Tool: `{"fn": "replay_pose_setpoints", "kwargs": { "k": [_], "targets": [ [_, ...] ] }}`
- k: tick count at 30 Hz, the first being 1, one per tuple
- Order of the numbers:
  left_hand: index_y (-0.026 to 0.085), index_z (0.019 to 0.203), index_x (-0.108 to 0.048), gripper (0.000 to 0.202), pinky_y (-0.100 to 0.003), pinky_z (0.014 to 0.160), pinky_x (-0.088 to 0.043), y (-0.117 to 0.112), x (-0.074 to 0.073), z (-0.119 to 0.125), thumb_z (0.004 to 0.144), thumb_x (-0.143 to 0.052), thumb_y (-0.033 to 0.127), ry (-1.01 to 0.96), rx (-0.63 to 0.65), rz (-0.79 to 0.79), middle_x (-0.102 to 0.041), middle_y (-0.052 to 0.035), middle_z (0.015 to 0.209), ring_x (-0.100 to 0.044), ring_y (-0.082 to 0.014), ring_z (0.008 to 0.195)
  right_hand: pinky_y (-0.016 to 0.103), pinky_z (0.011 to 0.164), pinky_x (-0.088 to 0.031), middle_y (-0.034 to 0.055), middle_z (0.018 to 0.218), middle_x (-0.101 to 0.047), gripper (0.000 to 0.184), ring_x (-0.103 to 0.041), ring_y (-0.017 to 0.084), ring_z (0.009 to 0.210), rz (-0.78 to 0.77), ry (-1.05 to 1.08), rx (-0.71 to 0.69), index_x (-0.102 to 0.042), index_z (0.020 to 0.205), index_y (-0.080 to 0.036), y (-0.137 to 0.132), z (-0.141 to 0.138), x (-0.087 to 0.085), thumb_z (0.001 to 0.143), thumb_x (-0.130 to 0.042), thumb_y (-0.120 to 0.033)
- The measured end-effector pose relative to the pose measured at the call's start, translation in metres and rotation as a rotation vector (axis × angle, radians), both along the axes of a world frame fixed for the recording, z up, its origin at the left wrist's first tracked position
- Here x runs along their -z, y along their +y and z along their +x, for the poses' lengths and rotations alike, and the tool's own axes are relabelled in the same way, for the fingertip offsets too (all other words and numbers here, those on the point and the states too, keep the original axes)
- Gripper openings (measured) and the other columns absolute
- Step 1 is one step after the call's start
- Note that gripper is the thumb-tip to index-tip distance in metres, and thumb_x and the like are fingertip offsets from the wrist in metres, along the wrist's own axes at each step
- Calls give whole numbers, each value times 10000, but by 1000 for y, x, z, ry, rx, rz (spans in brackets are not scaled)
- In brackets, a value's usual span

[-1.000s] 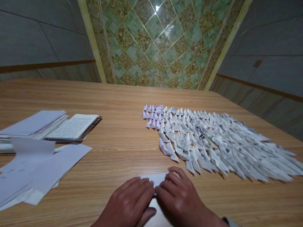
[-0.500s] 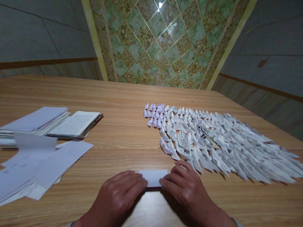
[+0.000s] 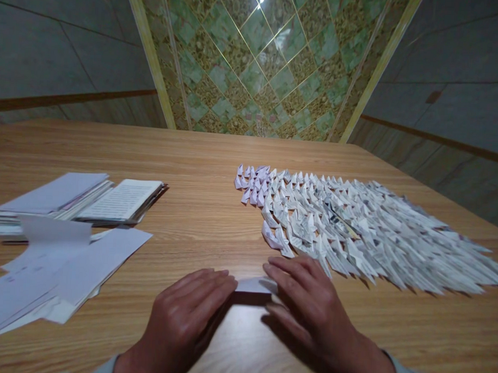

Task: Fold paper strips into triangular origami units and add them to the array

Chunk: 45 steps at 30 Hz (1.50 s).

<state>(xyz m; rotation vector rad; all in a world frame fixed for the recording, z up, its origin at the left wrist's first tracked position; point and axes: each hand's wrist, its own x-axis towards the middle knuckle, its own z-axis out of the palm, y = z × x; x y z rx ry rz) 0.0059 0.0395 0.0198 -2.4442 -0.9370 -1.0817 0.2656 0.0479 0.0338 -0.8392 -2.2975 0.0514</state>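
Note:
A folded white paper strip (image 3: 255, 285) lies flat on the wooden table (image 3: 202, 228) between my hands. My left hand (image 3: 183, 315) rests palm down, its fingertips at the strip's left end. Over the strip's right end lie the fingers of my right hand (image 3: 306, 305), pressing flat rather than pinching. Just beyond those fingers begin the rows of folded paper boats (image 3: 353, 233), mostly white printed paper, with a lilac group (image 3: 251, 184) at their far left corner.
At the left lie a stack of papers with an open printed booklet (image 3: 121, 200) and loose white sheets (image 3: 66, 272). Tiled walls rise beyond the table's far edge (image 3: 194, 127). No other person is in view.
The paper strip now looks narrower and lies further forward. Both hands have slid forward, and my right fingers have moved onto its right end.

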Motion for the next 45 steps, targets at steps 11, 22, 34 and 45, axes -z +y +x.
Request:
{"fn": "replay_pose_setpoints", "kwargs": {
  "k": [11,22,34,45],
  "targets": [
    [183,1051,-659,232,-342,821,-587,0,2,9,1000,-447,105,-31,184,-308,-784,-95,1034,-703,-211,916,371,872,-420,29,785,-683,227,-551,189,770,-43,16,-89,-607,881,-196,0,-12,20,1043,-453,-152],
    [181,839,-627,363,-321,668,-480,-9,1,21,1080,-355,179,101,247,-283,-652,-24,693,-586,-175,653,461,1095,-283,33,1047,-689,41,-547,212,976,-149,-158,-74,-613,981,-217,-8,-17,18,970,-587,-187],
    [201,959,-588,78,-274,598,-496,-14,11,10,987,-564,270,-104,96,-667,-675,-25,794,-646,-189,679,360,869,-363,4,811,-607,199,-521,179,824,-351,-74,-91,-593,848,-188,-11,-19,26,1034,-538,-232],
    [204,1390,-511,401,-266,942,-589,-11,25,7,993,-544,249,-91,-37,-519,-744,-90,1254,-744,-199,1087,339,775,-329,-12,784,-577,219,-501,186,800,-433,-11,123,-595,738,-183,-8,-26,28,921,-714,-180]
  ]
}}
